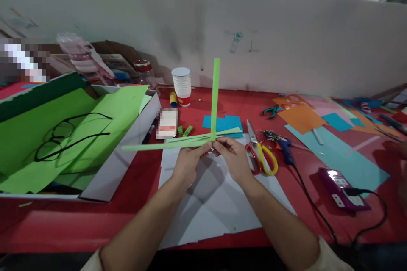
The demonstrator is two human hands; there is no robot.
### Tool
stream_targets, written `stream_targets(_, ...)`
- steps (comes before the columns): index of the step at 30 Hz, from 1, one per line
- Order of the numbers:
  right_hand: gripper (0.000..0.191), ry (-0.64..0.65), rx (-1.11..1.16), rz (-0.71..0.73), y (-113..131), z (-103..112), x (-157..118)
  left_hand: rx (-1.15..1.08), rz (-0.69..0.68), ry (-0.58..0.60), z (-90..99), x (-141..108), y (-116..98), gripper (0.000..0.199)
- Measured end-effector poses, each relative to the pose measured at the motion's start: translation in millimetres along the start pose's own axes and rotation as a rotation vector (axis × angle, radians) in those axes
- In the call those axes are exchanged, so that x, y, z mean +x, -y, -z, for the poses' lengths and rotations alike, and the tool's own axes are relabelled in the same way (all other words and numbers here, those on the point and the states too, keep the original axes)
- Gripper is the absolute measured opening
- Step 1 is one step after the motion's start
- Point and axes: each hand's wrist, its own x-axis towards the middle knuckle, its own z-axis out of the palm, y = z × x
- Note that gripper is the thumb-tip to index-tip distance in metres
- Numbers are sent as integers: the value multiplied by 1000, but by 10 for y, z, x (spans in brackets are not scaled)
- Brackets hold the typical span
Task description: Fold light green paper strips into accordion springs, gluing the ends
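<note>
Both hands meet over white paper sheets (219,203) at the middle of the red table. My left hand (190,159) pinches a green paper strip (143,147) that stretches out to the left. Fingertips of my right hand (232,154) are closed at the same spot, on the lower end of an upright green strip (215,97). The two strips meet at a right angle between the hands. More pale green strips (229,132) lie just behind the fingers, over blue paper (206,121). Scissors (262,154) with red and yellow handles rest right of my right hand.
An open box (122,165) with green paper and glasses (59,137) stands left. Stacked paper cups (182,87) are behind the hands. Rightward lie a glue gun (286,150), orange paper (300,118), pliers (271,111) and a purple power socket (343,190) with a black cable.
</note>
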Motion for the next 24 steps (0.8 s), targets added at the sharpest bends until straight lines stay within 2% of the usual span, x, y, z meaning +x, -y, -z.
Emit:
stream_targets(4, 12, -34, 153, -75, -54, -11, 15, -21, 12, -40, -40, -18, 28, 21)
stream_targets(9, 12, -66, 198, -59, -89, -62, -1, -70, 53, -16, -51, -18, 10, 19)
stream_targets(17, 13, -113, -57, 42, -64, -11, -19, 24, 90, 48, -1, 8, 3, 19)
stream_targets(24, 13, -18, -32, -16, -34, -15, -42, 74, 59, 116, 58, 19, -94, 14)
